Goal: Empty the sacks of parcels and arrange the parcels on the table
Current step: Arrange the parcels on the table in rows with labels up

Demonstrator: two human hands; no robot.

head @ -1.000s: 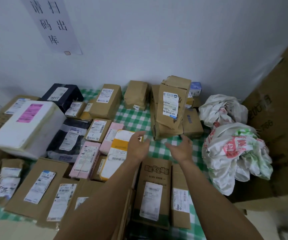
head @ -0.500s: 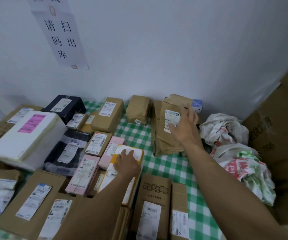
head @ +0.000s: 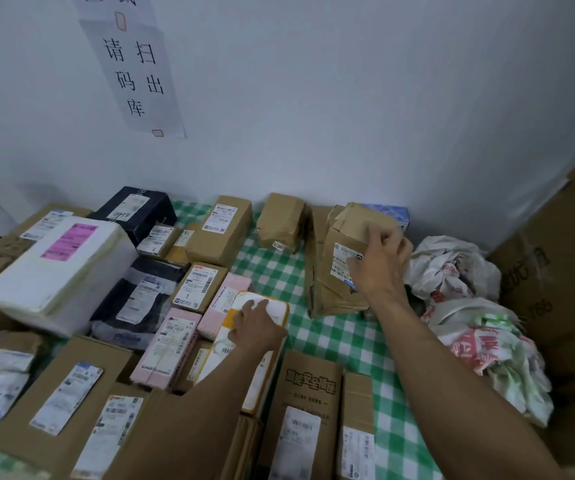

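Grips tall parcel (head: 334,296) right of centre with curled right fingers (head: 383,240). Rests flat left fingers (head: 254,305) on yellow parcel (head: 280,309).

Single view, head-worn, wide-angle. Looks from the near edge of the table (head: 331,344), forward and down across it to the white wall (head: 313,98) behind the far edge. Close in: both forearms enter from the bottom of frame. Left hand (head: 256,325) lies mid-table; right hand (head: 383,268) grips the upright brown parcel (head: 334,296) near the far edge. Table's right edge is in frame, with crumpled sacks (head: 469,306) on it. Left side runs out of frame. Wall sign (head: 133,71), upper left, leans.
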